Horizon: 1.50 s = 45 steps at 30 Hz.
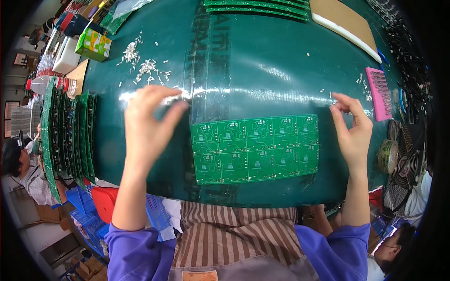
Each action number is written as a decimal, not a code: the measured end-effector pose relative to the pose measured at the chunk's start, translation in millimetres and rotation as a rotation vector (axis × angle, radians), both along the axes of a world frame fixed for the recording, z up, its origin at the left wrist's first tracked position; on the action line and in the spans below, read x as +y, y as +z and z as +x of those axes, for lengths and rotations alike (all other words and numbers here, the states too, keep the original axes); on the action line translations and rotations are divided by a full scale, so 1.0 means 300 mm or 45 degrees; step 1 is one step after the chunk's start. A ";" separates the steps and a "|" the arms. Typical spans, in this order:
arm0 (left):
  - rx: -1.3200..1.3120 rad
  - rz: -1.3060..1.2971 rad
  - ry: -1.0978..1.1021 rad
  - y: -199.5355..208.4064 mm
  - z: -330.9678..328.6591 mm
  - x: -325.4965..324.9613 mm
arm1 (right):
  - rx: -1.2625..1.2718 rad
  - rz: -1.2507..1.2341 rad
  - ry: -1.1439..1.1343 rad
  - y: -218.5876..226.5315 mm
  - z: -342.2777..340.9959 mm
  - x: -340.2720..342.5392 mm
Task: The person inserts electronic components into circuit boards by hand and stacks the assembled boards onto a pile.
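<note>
A green circuit board panel point(257, 149), divided into small repeated sections, lies flat on the dark green table mat between my hands. To its upper left, my left hand point(151, 114) hovers with thumb and forefinger curled toward each other; glare hides what sits at their tips. Beyond the panel's right edge, my right hand point(351, 122) is bent in a pinch, and anything in it is too small to name. Small pale components lie in a loose heap point(147, 68) beyond my left hand. A smaller scatter of components point(363, 84) is past my right hand.
Upright circuit boards point(70, 136) stand in a row at the left edge. More boards point(258, 8) are stacked at the far side. A pink perforated block point(379, 93), a tape roll point(388, 157) and a round fan grille point(406, 168) are at right; a drink carton point(93, 45) stands far left.
</note>
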<state>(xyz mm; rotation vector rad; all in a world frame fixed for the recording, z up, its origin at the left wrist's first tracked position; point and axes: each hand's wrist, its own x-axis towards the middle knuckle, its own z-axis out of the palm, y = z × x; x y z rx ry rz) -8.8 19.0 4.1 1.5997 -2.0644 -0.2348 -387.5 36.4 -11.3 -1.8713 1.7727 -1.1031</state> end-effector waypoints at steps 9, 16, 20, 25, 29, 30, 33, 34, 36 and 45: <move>0.182 0.298 0.240 -0.041 0.035 -0.105 | -0.665 0.350 0.419 0.019 0.183 -0.026; 0.112 0.137 0.099 -0.007 -0.023 -0.054 | -0.218 0.323 0.504 0.003 0.247 -0.056; 0.133 -0.025 -0.252 -0.010 -0.137 0.063 | -0.290 0.412 0.458 -0.014 0.256 -0.047; 0.219 -0.067 -0.329 -0.088 -0.190 0.070 | -0.652 0.365 0.375 -0.051 0.257 -0.022; 0.263 -0.077 -0.340 -0.099 -0.195 0.060 | -0.527 0.334 0.376 -0.052 0.271 -0.015; 0.263 -0.068 -0.345 -0.103 -0.195 0.061 | -0.399 0.266 0.401 -0.059 0.272 -0.020; 0.241 -0.113 -0.359 -0.105 -0.201 0.075 | -0.206 0.200 0.415 -0.047 0.285 -0.024; 0.242 -0.117 -0.355 -0.101 -0.207 0.076 | -0.142 0.202 0.398 -0.041 0.287 -0.024; 0.245 -0.114 -0.350 -0.096 -0.213 0.076 | -0.132 0.203 0.393 -0.042 0.287 -0.023; 0.092 -0.079 -0.487 -0.063 -0.210 0.029 | -0.136 0.213 0.376 -0.040 0.292 -0.025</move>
